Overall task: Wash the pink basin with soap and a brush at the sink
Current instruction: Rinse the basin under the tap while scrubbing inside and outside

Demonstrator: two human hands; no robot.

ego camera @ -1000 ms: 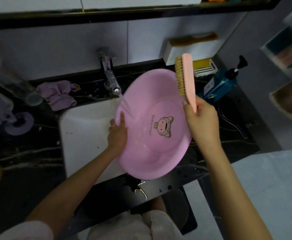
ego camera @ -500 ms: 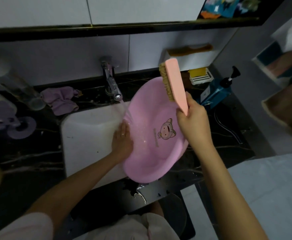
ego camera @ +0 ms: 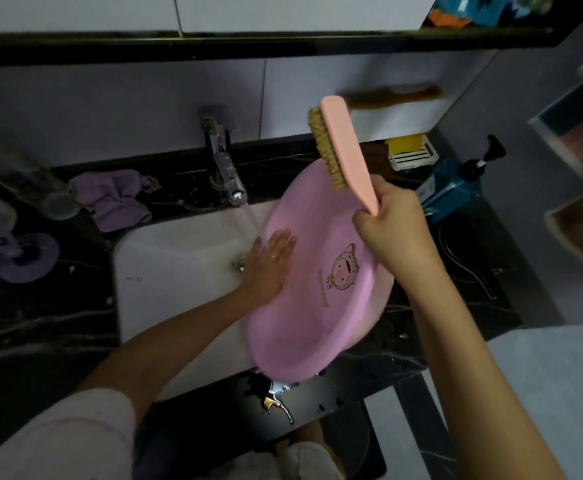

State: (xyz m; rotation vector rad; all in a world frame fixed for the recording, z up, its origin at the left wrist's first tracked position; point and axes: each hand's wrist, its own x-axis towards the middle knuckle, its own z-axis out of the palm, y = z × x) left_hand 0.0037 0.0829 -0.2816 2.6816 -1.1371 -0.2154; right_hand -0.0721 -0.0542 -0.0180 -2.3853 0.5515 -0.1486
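Note:
The pink basin (ego camera: 304, 317) with a cartoon print leans tilted over the right edge of the white sink (ego camera: 165, 271), its inside facing left. My left hand (ego camera: 269, 261) lies flat with straight fingers on the basin's inner left side, under the water stream from the tap (ego camera: 226, 171). My right hand (ego camera: 394, 230) grips the handle of a pink scrub brush (ego camera: 342, 150), which is raised above the basin's far rim with its bristles facing left. The brush does not touch the basin.
A purple cloth (ego camera: 117, 199) lies left of the tap on the dark counter (ego camera: 41, 323). A blue pump soap bottle (ego camera: 456, 181) and a white soap dish (ego camera: 409, 154) with yellow soap stand at the back right. A glass jar (ego camera: 30, 181) sits at the far left.
The basin has tipped more steeply toward the sink. My left hand has opened flat and slid further onto the basin's inner wall. The brush stays raised in my right hand.

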